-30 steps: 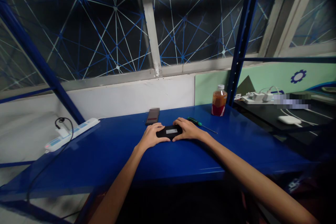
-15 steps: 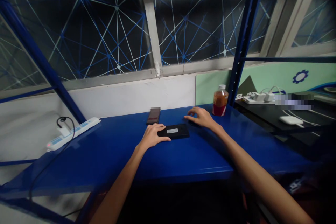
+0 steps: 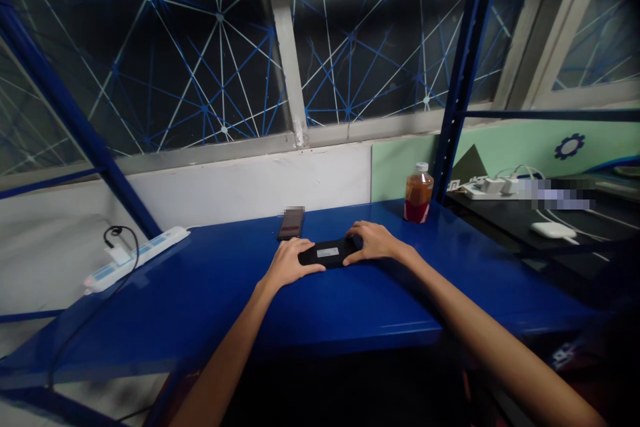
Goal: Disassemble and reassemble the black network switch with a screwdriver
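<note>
A flat black box (image 3: pixel 329 253) with a white label on top lies on the blue table (image 3: pixel 320 307). My left hand (image 3: pixel 289 263) grips its left end, thumb along the near edge and fingers at the far edge. At the other end, my right hand (image 3: pixel 373 242) holds the box the same way, thumb in front and fingers behind. Just beyond my left hand, a dark phone (image 3: pixel 291 224) lies on the table. What the box contains cannot be seen.
A bottle (image 3: pixel 419 193) of amber drink with a red label stands at the back right. On the left lies a white power strip (image 3: pixel 137 257) with a black cable. Blue rack posts (image 3: pixel 453 113) rise at the sides. A black side table holds chargers (image 3: pixel 493 185).
My right hand has come down and leftward from above the table onto the right end of the box. My left hand stays on the left end.
</note>
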### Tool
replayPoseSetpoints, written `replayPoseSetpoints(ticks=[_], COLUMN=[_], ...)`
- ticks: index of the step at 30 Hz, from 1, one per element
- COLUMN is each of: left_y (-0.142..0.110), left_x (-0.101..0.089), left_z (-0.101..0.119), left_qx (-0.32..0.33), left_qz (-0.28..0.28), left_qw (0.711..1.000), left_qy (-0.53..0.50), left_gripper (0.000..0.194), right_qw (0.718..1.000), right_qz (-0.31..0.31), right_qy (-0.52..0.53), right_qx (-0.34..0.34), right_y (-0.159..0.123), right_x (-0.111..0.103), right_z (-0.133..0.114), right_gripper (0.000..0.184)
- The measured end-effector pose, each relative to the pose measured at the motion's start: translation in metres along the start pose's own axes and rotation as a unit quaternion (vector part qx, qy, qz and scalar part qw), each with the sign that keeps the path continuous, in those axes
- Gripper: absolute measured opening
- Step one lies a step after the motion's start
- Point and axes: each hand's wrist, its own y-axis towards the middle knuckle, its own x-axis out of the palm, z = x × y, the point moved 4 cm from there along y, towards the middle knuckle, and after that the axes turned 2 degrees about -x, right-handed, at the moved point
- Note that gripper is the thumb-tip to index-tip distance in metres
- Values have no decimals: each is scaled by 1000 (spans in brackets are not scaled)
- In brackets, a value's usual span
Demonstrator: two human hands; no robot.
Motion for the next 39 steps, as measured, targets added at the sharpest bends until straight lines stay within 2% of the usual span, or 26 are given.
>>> replayPoseSetpoints(ticks=[3,7,11,14,16,28,34,39], left_y=[-1,3,17,31,38,38,39,40], left_x=[2,6,3,2,2,5,8,12], left_z=[1,3,3,2,2,3,-1,-2], left_qx=[-4,14,41,47,45,15,31,35], left_qz=[-3,-20,-44,-93,-101,-98,-85,-74], left_qw=[1000,999,997,993,992,995,996,997], left_qy=[3,32,49,52,53,32,22,4], left_gripper=[58,69,71,71,71,67,71,76], right_qw=[1000,999,996,998,998,999,999,1000], right_qz=[-12,-24,-22,-13,-12,-18,-7,4], right_qy=[-3,-19,-39,-31,-28,-21,-13,24], right_qx=[-8,-38,-72,-61,-56,-30,-38,-11], right_y=[2,4,2,0,-1,-4,-8,-16], right_x=[3,5,7,8,9,12,12,16], right_z=[1,2,2,6,8,14,11,15], right_gripper=[81,85,88,88,87,85,86,82])
